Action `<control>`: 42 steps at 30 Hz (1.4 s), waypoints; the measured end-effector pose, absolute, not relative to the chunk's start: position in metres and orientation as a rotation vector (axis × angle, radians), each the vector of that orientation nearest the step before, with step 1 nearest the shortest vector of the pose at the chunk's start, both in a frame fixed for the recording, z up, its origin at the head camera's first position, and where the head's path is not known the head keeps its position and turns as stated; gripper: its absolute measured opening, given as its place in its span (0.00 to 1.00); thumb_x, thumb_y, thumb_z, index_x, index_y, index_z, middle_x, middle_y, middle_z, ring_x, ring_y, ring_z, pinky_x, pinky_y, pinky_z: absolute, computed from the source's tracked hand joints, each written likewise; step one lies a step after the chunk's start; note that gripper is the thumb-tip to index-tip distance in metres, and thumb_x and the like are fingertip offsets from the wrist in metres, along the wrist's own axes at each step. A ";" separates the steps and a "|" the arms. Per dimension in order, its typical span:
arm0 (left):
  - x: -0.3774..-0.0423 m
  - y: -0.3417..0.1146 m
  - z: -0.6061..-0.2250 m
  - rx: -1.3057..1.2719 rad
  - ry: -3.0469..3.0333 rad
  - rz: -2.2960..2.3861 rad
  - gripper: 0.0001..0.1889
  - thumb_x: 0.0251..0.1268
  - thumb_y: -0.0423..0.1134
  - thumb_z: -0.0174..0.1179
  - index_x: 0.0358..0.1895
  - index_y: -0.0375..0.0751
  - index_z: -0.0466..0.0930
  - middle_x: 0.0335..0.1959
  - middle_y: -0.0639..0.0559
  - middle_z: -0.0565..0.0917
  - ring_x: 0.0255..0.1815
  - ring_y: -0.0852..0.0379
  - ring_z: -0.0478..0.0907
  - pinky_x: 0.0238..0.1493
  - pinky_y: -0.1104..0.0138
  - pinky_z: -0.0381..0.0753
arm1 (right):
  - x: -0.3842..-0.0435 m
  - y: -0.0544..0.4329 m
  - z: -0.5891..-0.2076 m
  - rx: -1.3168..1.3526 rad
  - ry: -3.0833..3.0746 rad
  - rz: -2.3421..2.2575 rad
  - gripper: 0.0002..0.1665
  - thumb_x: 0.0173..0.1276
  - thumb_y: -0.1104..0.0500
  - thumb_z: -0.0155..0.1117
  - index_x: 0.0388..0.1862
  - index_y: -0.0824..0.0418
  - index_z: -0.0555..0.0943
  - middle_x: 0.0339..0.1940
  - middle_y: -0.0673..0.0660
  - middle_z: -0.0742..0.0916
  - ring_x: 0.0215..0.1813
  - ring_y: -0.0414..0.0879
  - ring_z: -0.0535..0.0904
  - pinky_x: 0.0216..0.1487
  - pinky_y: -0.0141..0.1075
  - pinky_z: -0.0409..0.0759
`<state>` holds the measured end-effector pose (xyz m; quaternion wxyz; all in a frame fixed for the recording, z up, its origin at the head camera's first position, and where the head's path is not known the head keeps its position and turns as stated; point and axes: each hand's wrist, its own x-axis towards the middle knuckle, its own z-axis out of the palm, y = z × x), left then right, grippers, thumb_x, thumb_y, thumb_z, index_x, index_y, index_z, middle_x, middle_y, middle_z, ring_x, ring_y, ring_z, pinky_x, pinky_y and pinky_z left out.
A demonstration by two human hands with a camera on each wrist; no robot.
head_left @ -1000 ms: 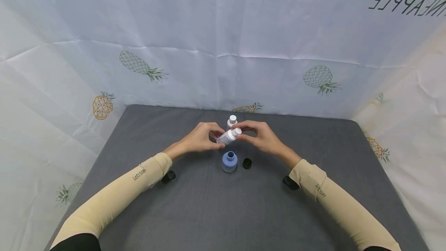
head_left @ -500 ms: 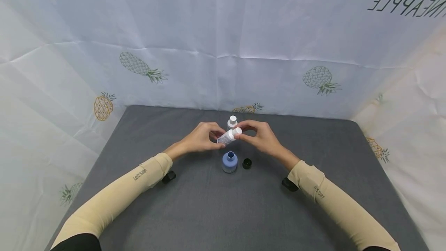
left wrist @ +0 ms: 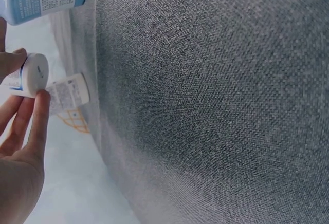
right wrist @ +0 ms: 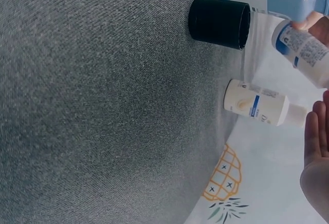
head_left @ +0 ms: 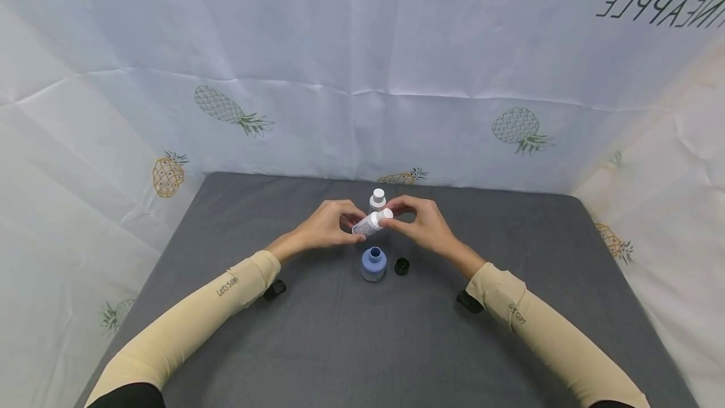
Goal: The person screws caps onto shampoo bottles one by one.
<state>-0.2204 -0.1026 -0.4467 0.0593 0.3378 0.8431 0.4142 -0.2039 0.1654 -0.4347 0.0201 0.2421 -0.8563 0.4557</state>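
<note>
My left hand (head_left: 328, 224) grips the body of a small white bottle (head_left: 365, 226), held tilted above the table with its top toward the right. Thumb and fingers of my right hand (head_left: 423, 223) pinch the white cap (head_left: 386, 214) at its upper end. Just behind stands a second white bottle (head_left: 377, 200), upright and partly covered by the held one. Nearer me, a blue bottle (head_left: 373, 267) stands uncapped, its dark mouth showing. A black cap (head_left: 401, 266) sits to its right. In the left wrist view, the fingers support the held bottle's white base (left wrist: 38, 74).
A grey cloth covers the table (head_left: 362, 345). Behind it hangs a pale curtain (head_left: 425, 49) printed with pineapples, which also runs along both sides. Black wrist devices sit under both sleeves.
My right thumb and fingers have shifted slightly left on the white cap. The left hand, the held bottle and the things on the table stay nearly where they were.
</note>
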 end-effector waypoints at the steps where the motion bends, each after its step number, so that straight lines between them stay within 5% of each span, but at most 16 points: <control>1: -0.220 -0.102 -0.447 1.023 2.553 1.256 0.17 0.59 0.32 0.80 0.53 0.36 0.91 0.44 0.45 0.89 0.45 0.53 0.91 0.51 0.68 0.94 | -0.204 0.165 -0.435 0.749 -2.656 1.414 0.18 0.69 0.56 0.81 0.54 0.60 0.88 0.50 0.58 0.93 0.55 0.54 0.90 0.64 0.61 0.88; 28: -0.222 -0.102 -0.448 1.034 2.541 1.271 0.17 0.61 0.33 0.79 0.53 0.37 0.91 0.44 0.45 0.89 0.45 0.54 0.91 0.51 0.67 0.94 | -0.206 0.167 -0.436 0.755 -2.648 1.473 0.19 0.69 0.55 0.81 0.56 0.59 0.88 0.53 0.58 0.92 0.58 0.54 0.89 0.67 0.61 0.87; 38: -0.221 -0.102 -0.449 1.020 2.513 1.273 0.17 0.61 0.34 0.79 0.54 0.37 0.91 0.45 0.45 0.89 0.46 0.54 0.91 0.52 0.68 0.93 | -0.215 0.182 -0.429 1.164 -2.551 1.739 0.30 0.71 0.69 0.75 0.72 0.63 0.82 0.72 0.64 0.86 0.73 0.56 0.83 0.77 0.36 0.82; 42: -0.220 -0.103 -0.450 1.028 2.507 1.273 0.17 0.62 0.34 0.79 0.54 0.37 0.91 0.45 0.45 0.89 0.46 0.55 0.91 0.52 0.67 0.94 | -0.216 0.182 -0.424 1.211 -2.593 1.736 0.28 0.73 0.68 0.74 0.71 0.62 0.84 0.70 0.64 0.87 0.74 0.51 0.83 0.77 0.40 0.82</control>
